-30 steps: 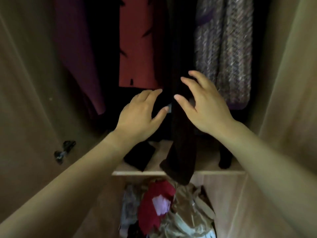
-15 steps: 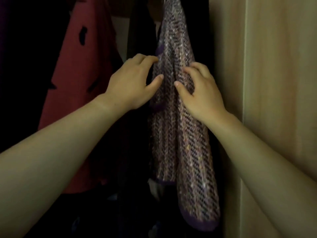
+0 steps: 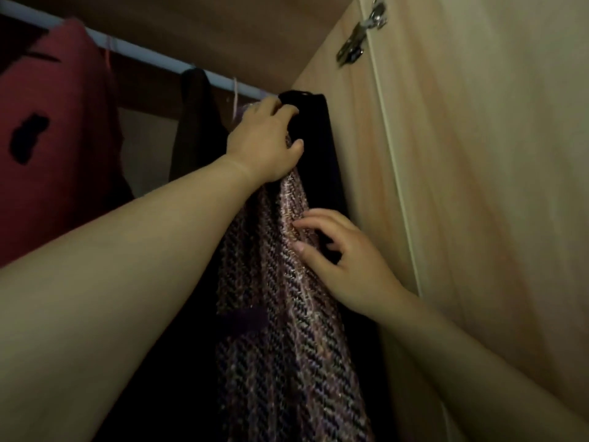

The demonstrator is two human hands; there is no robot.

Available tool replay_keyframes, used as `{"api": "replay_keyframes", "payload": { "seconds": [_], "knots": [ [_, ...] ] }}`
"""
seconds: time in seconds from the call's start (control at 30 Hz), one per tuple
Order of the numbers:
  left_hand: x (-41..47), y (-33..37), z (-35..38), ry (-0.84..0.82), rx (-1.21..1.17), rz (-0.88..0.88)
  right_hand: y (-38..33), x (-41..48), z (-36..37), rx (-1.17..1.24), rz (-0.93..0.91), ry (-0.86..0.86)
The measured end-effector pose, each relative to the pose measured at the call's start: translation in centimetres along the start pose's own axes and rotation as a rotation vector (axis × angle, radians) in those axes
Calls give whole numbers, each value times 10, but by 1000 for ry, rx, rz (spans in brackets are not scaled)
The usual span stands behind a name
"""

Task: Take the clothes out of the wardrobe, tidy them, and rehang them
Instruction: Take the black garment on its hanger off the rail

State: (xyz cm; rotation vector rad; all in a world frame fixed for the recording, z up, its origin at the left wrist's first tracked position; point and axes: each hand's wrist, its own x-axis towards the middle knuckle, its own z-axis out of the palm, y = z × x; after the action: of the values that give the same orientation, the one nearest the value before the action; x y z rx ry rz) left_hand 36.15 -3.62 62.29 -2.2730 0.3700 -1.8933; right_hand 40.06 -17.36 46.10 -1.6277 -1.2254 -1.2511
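Left hand (image 3: 264, 141) up high, fingers curled shut over top of the purple tweed knit garment (image 3: 287, 314), right at its shoulder/hanger end, just under the rail (image 3: 153, 60). Thumb tip pressed vs. the black garment (image 3: 318, 148) hanging next to it. Whether a hanger sits inside the grip: can't tell, hidden by fingers.

Right hand (image 3: 347, 266) lower down, on the knit's rt edge, fingers bent & spread, tips touching the weave; thumb tucked toward the dark gap behind. Loose, part-closed hold on the edge, no full fist; whether cloth is actually pinched can't be told.

Knit hangs w/ long axis roughly vertical, top end at left hand, leaning slightly so lower part drifts down & rt toward bottom of frame. Diagonal purple/pink/black weave, darker purple band (image 3: 245, 323) across it partway down. Garment sits betw. the two hands: left at its top, right about a third down its rt side. Left forearm crosses in front of its left side.

Black garment directly rt of the knit, draped over rail, against the wardrobe side panel (image 3: 360, 154). Left of the knit, another dark piece (image 3: 194, 122) hung over rail, then a thin pale cord or hook (image 3: 235, 94) near left hand. Further left, red garment w/ black blotches (image 3: 57, 138), also on rail. Open door (image 3: 494, 218) far rt, light wood grain, metal hinge (image 3: 361, 35) at top.
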Motion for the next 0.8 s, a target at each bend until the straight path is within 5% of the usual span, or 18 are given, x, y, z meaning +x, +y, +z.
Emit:
{"api": "replay_keyframes", "payload": {
  "seconds": [0.13,0.43,0.8],
  "knots": [
    [6,-15,15,64,-127,33,5,38,-11,-130,2,102],
    [-6,-55,33,175,-17,149,27,151,-27,-474,-61,209],
    [19,-62,66,218,-468,135,54,225,-22,-611,-22,243]
  ]
}}
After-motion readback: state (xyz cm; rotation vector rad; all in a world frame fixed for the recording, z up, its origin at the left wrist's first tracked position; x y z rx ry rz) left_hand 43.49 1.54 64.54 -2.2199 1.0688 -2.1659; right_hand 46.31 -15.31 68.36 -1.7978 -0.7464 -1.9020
